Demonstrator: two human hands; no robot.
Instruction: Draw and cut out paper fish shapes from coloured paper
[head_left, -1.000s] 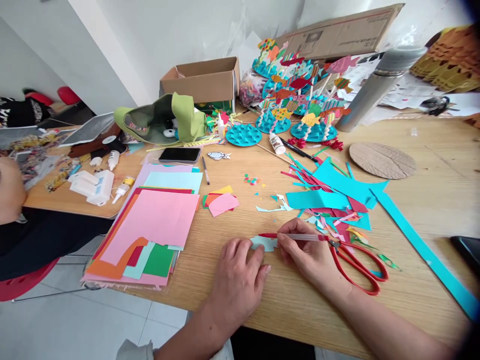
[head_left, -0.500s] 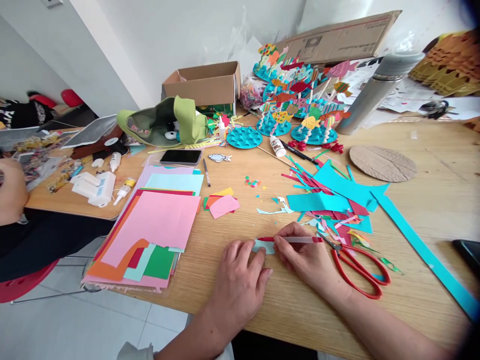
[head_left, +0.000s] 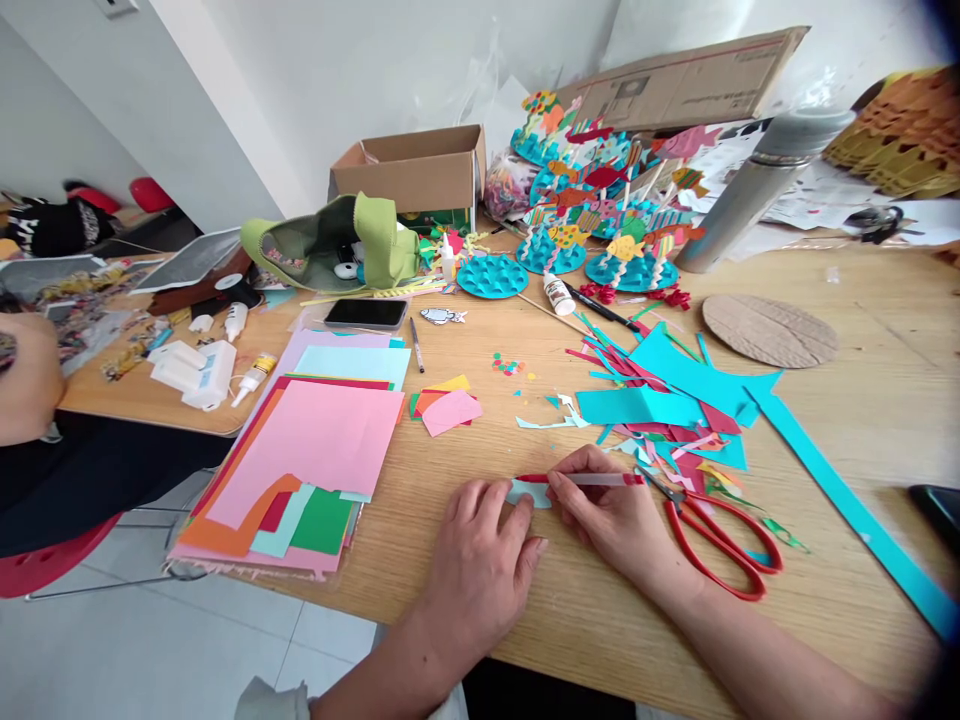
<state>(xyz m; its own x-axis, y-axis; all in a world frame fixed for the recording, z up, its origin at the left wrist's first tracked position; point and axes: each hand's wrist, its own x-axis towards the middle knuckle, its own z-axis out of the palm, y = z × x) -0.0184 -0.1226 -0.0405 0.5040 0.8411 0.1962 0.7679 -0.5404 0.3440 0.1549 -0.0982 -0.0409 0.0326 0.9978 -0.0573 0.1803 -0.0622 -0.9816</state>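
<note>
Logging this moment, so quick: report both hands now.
Left hand: open, flat on a small turquoise paper piece.
Right hand: closed, holding a red pen.

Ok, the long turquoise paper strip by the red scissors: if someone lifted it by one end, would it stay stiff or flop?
The long turquoise paper strip would probably droop, since it looks like thin card and is long and narrow. It should feel very light, lying flat on the wooden table with no visible thickness. It may crease rather than snap if bent.
</note>
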